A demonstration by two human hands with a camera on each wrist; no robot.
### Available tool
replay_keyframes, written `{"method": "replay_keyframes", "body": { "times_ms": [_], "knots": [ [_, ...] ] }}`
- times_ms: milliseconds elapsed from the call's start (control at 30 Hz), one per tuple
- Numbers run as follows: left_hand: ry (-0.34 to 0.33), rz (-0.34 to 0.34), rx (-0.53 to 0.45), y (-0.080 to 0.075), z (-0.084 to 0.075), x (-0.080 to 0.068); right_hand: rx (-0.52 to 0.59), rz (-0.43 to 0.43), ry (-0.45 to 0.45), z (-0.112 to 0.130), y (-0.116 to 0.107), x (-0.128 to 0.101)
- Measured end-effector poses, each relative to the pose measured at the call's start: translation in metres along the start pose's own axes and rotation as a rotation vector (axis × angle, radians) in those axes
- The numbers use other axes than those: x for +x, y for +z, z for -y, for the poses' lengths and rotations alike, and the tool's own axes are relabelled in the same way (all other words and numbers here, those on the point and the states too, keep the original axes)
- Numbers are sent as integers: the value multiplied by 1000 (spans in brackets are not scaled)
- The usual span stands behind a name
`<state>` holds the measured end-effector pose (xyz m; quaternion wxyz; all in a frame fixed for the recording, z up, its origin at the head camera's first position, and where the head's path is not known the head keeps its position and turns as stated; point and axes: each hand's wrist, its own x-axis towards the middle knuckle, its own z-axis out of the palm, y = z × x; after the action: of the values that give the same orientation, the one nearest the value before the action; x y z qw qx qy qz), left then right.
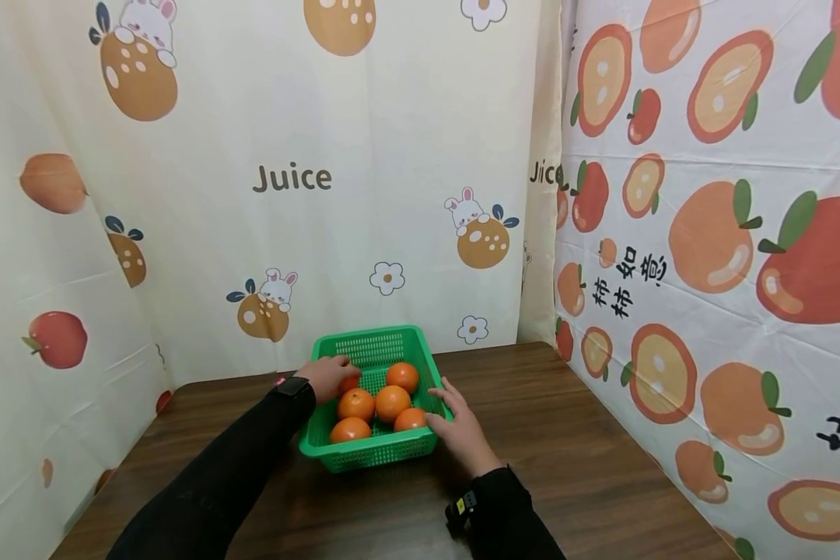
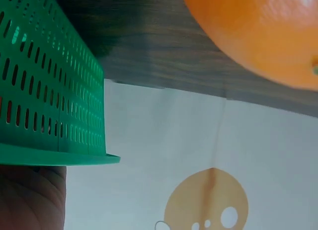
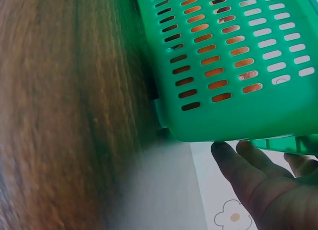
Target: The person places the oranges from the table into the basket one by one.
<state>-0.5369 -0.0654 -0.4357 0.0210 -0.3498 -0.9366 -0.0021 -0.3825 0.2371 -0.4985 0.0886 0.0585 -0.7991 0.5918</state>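
On the desk (image 1: 567, 435) mid-scene sits the basket (image 1: 374, 350) of oranges, left hand (image 1: 329, 375) gripping an orange (image 1: 350, 383) at its left rim, right hand (image 1: 462, 428) flat and open on the right rim; a careless lift could tip it and roll the fruit out.

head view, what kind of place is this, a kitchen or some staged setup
Likely a staged booth, not a kitchen: printed fruit-pattern cloth hangs as walls on all sides of a bare wooden table, and the only thing on it is a green basket of oranges.
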Motion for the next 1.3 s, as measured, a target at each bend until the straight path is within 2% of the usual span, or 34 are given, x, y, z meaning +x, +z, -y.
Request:
{"method": "replay_keyframes", "body": {
  "times_ms": [167,433,633,800,1000,1133,1200,1300],
  "knots": [
    [-8,19,5,1,-1,-1,15,3,13,-2,0,0],
    [8,59,-22,-7,-7,-5,-4,9,-5,-2,0,0],
    [23,60,-26,-6,-2,-3,-2,11,-8,-2,0,1],
    [27,66,-34,-6,-4,-3,-9,11,-15,-2,1,0],
    [38,52,-26,-6,-6,-6,-13,16,-18,-2,1,0],
    [15,45,-50,-4,-4,-6,-2,17,-1,-1,1,0],
    [-6,30,-85,-2,-3,-5,-4,15,-1,-1,1,0],
    [1,-14,-102,1,-1,-5,-6,7,3,-1,2,-1]
  ]
}}
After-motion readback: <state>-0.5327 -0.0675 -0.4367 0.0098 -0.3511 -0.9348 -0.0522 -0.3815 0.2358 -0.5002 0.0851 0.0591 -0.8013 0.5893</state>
